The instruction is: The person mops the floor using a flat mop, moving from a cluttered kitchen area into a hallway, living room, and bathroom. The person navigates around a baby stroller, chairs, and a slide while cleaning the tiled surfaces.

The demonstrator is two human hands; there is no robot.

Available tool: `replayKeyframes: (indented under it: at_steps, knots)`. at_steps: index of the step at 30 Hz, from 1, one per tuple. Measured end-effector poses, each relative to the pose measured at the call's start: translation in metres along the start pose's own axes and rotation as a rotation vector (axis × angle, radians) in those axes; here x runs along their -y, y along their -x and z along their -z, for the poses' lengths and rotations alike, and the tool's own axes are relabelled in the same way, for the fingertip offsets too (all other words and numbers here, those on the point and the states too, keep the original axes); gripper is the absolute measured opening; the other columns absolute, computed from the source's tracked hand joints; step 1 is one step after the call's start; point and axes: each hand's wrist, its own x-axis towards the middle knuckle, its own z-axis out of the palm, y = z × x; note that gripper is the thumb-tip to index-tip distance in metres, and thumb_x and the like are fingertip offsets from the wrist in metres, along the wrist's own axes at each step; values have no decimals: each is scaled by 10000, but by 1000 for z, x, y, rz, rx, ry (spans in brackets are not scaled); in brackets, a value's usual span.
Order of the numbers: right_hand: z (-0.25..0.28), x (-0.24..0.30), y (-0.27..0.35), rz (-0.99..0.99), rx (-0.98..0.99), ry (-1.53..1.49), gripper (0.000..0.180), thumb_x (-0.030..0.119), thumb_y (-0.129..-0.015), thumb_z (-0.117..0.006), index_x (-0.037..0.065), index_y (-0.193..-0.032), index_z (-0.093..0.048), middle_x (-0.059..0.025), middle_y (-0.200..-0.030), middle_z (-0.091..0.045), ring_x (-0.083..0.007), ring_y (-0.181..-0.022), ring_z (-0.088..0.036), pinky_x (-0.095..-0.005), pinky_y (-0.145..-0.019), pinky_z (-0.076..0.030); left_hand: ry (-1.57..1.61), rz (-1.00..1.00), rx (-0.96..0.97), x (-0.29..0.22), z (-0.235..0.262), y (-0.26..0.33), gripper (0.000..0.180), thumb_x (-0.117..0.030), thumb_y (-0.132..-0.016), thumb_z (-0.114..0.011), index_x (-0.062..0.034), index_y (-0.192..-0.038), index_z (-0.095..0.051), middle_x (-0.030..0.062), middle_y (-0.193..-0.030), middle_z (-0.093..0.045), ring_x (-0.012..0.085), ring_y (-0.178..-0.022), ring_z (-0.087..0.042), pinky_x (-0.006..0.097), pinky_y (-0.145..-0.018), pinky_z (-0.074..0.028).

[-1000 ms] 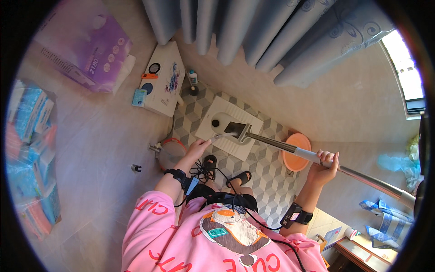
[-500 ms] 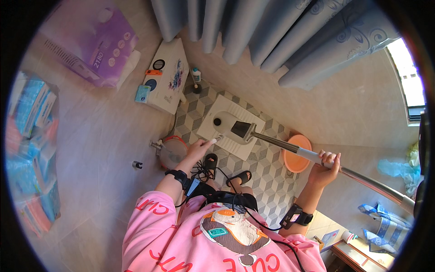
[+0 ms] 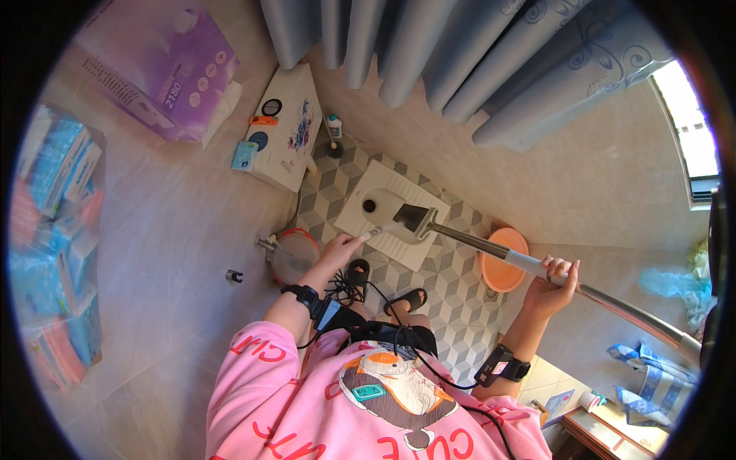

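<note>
My right hand point(image 3: 557, 284) is wrapped round the long metal handle of a mop point(image 3: 483, 244), which slants down toward the middle of the floor. Its dark flat head point(image 3: 415, 220) is over the white squat toilet point(image 3: 360, 218), beside the round black drain hole. In my left hand point(image 3: 342, 250) is a small white sprayer nozzle point(image 3: 373, 232), closed in the fingers and pointed at the mop head. A faint mist shows between nozzle and mop head. Whether the mop head touches the porcelain I cannot tell.
An orange basin point(image 3: 504, 259) stands at the right wall, a clear red-rimmed bucket point(image 3: 296, 257) by the left wall tap. A white box point(image 3: 285, 130) is beyond the bucket. Blue curtains point(image 3: 429, 54) hang ahead. Black cables point(image 3: 368, 287) dangle over my sandalled feet.
A faint spray now shows at the nozzle, where little was visible before. Both hands and the mop have barely moved.
</note>
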Motion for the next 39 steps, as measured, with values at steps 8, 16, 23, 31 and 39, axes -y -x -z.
replayKeyframes:
  at_steps: [8, 16, 23, 31, 39]
  knots:
    - [-3, 1, 1, -5, 16, -10, 323, 194, -915, -406, 97, -608, -385, -13, -577, -350, -138, -591, -358, -295, -635, -347, -22, -33, 2, -9, 6, 5, 535, -496, -809, -537, 9, -978, -595, 119, -853, -615, 210, -817, -578, 316, -715, -434]
    - [-9, 2, 3, -20, 42, -28, 324, 194, -919, -399, 98, -610, -381, -10, -579, -342, -138, -594, -354, -297, -642, -347, 102, -74, 54, -34, 1, 8, 492, -455, -825, -546, 20, -945, -592, 100, -818, -591, 184, -772, -546, 305, -680, -424]
    - [-9, 1, 3, -17, 38, -27, 324, 196, -918, -403, 97, -610, -382, -8, -577, -339, -137, -592, -349, -297, -643, -343, 104, -59, -4, -17, -2, -11, 490, -463, -823, -539, 11, -937, -595, 102, -814, -601, 195, -762, -559, 312, -670, -429]
    - [-16, 3, 4, -19, 31, -26, 322, 196, -918, -405, 96, -612, -389, -6, -577, -342, -135, -591, -350, -298, -641, -341, 19, -25, -114, 10, 10, -18, 532, -523, -809, -516, -18, -953, -600, 117, -852, -608, 222, -809, -574, 321, -697, -429]
    - [-11, 1, 2, -11, 42, -24, 302, 189, -919, -400, 97, -631, -394, -3, -585, -350, -132, -586, -353, -302, -627, -346, 37, -112, -161, 8, 14, -6, 572, -544, -808, -495, -14, -1015, -556, 151, -982, -574, 267, -852, -568, 366, -746, -423]
